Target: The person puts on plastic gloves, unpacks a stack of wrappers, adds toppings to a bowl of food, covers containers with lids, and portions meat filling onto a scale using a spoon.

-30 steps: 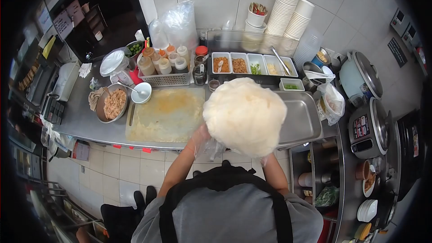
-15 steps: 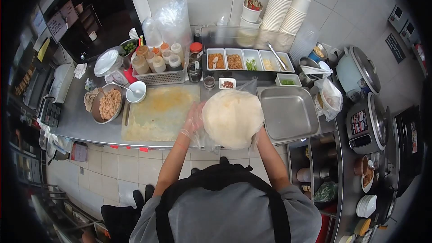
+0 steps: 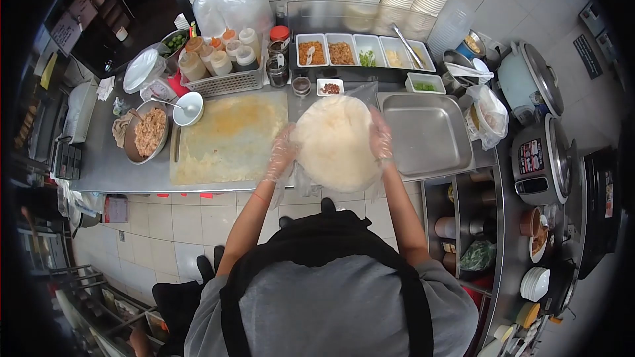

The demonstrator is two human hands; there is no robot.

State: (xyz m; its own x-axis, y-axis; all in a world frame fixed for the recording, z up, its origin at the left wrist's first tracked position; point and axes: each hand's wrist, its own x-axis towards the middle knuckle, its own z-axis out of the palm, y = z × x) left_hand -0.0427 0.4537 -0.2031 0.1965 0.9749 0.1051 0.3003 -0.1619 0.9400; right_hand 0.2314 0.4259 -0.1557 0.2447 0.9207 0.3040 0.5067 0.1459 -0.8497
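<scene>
A large, pale round of flat dough is held up between my hands, over the front of the counter. My left hand, in a clear plastic glove, grips its left edge. On the opposite edge, my right hand closes around the side, also gloved, with part of its fingers behind the dough. Clear plastic film shows behind the dough's upper right edge. Left of my left hand lies a stained cutting board. A shallow metal tray sits right of my right hand.
A metal bowl of minced filling and a white bowl stand at left. Sauce bottles fill a grey basket. Behind are a topping rack and a small dish of red bits. Cookers stand at right; another person's legs show lower left.
My right hand has come up along the dough's right edge, and more of it shows. The dough has shifted slightly upward in view. The whole view has tilted a little.
</scene>
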